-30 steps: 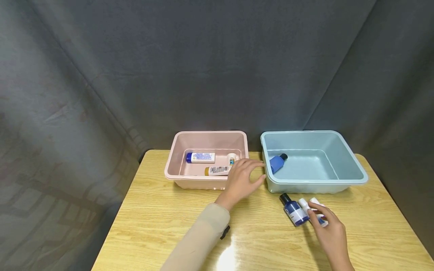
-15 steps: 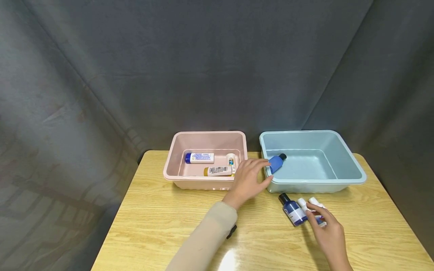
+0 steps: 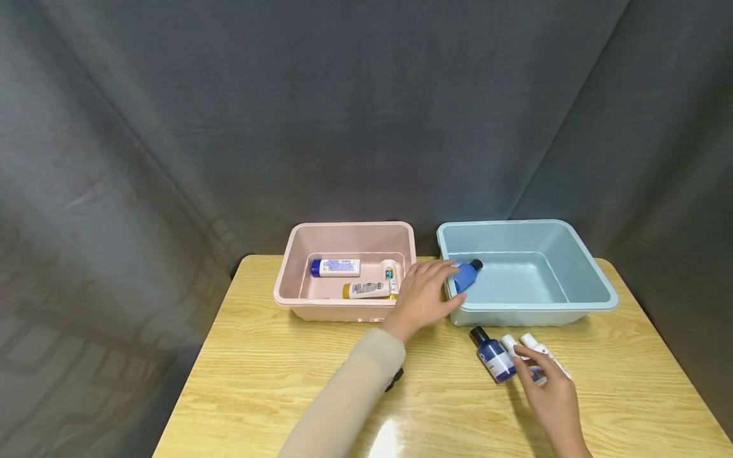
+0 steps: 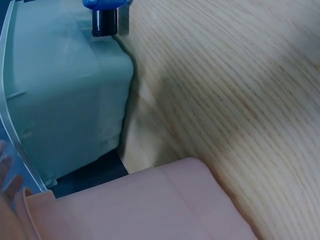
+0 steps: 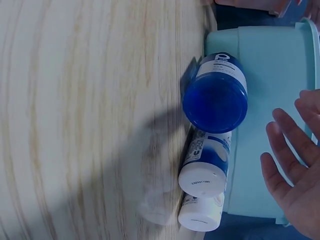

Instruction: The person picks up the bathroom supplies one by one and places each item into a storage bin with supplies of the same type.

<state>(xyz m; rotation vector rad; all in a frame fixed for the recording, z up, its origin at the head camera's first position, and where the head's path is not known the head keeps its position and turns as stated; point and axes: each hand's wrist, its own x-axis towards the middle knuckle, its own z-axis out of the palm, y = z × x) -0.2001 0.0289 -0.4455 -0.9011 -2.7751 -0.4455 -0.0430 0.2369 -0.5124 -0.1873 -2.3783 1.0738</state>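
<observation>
At the near left corner of the blue bin, my left hand hovers with fingers spread and slightly bent. Just beyond its fingertips a blue bottle with a black cap lies inside that bin; whether they touch is unclear. My right hand hangs over a row of bottles on the table, its fingers loosely bent. That row has a dark blue bottle, a white-capped blue-and-white bottle and a white bottle. In the right wrist view the right hand holds nothing and is apart from them.
Left of the blue bin stands a pink bin. Inside it lie a white tube with a blue cap, one with a yellow cap and a white bottle. A grey curtain hangs behind the wooden table.
My left hand has shifted right, from beside the pink bin to the blue bin's rim. My right hand has moved slightly left, showing more of the rightmost white bottle.
</observation>
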